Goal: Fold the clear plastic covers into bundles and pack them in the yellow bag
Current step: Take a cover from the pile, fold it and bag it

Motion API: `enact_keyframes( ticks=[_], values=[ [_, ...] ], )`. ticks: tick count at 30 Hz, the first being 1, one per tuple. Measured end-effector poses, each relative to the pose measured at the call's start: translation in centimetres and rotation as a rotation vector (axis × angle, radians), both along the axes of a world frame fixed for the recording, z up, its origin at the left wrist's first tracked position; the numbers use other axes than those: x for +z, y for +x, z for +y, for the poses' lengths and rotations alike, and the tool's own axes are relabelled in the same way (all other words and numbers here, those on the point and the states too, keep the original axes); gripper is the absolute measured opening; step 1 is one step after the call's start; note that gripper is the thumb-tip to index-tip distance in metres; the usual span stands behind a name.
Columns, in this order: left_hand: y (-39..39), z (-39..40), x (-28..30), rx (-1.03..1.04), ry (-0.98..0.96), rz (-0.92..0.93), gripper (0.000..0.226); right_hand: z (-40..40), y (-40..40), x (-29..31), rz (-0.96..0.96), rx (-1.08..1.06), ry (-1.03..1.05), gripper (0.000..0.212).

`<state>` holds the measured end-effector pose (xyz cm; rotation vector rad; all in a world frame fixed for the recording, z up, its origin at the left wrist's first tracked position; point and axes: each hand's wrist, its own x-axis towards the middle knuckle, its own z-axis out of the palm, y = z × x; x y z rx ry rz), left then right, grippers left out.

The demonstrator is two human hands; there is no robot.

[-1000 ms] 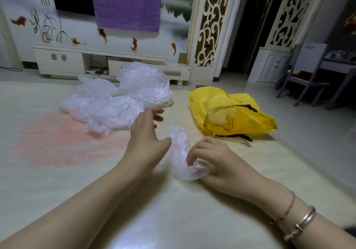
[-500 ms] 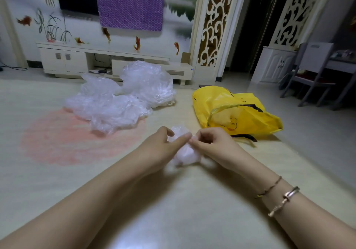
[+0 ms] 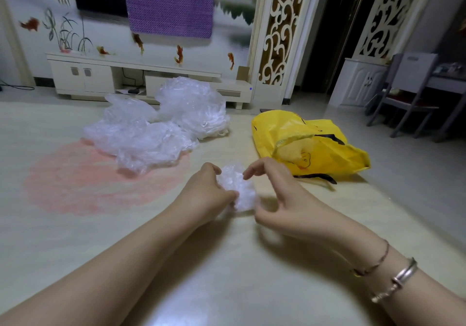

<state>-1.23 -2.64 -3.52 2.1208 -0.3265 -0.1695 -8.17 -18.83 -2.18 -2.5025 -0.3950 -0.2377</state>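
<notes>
A small crumpled bundle of clear plastic cover [image 3: 238, 187] sits between my hands on the pale floor. My left hand [image 3: 208, 194] grips its left side, fingers curled round it. My right hand [image 3: 277, 194] is curled round its right side, index finger over the top and thumb near the bottom edge. A pile of loose clear plastic covers [image 3: 161, 126] lies further back to the left. The yellow bag [image 3: 307, 146] lies on the floor to the right of the pile, its mouth facing me and slightly open.
A white low TV cabinet [image 3: 141, 78] runs along the far wall behind the pile. A grey chair [image 3: 408, 93] and a table stand at the far right. A pink round patch [image 3: 83, 181] marks the floor on the left.
The plastic went from a long strip stretched between my hands to a compact bundle. Both hands closed in on it and shifted slightly away from me.
</notes>
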Motion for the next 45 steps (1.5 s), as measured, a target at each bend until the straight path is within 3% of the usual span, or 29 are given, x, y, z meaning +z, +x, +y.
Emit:
enact_keyframes(
  ticks=[3,9,12,18,21,25,33,39,45],
  values=[
    [0.1,0.3,0.4,0.007,-0.005,0.059,0.063,0.0,-0.5,-0.7,0.045,0.028,-0.106,0.046],
    [-0.4,1.4,1.7,-0.049,-0.032,0.143,0.065,0.2,0.3,-1.6,-0.054,-0.013,-0.112,0.031],
    [-1.2,2.0,2.7,-0.123,-0.057,0.082,0.067,0.1,0.9,-1.7,-0.071,-0.046,-0.041,0.02],
    [-1.5,1.8,2.4,-0.279,0.054,-0.045,0.031,-0.3,0.9,-0.6,-0.006,-0.065,0.102,0.014],
    [-0.9,1.5,1.9,-0.25,-0.028,0.013,0.014,-0.3,0.9,-0.1,0.091,-0.082,0.311,0.016],
    [-0.7,1.6,1.7,-0.152,-0.08,0.156,0.01,-0.1,1.9,-0.4,0.117,-0.153,0.512,0.014],
    [0.4,1.1,0.8,-0.006,-0.145,0.304,0.022,0.3,4.7,-1.8,0.057,-0.267,0.394,0.014],
    [0.8,0.5,0.5,0.013,-0.077,0.165,0.014,0.8,4.1,-1.0,0.231,-0.291,0.319,0.041],
    [0.4,0.4,0.2,0.003,-0.151,-0.084,0.015,0.7,3.4,0.0,0.28,-0.244,0.446,0.029]
  ],
)
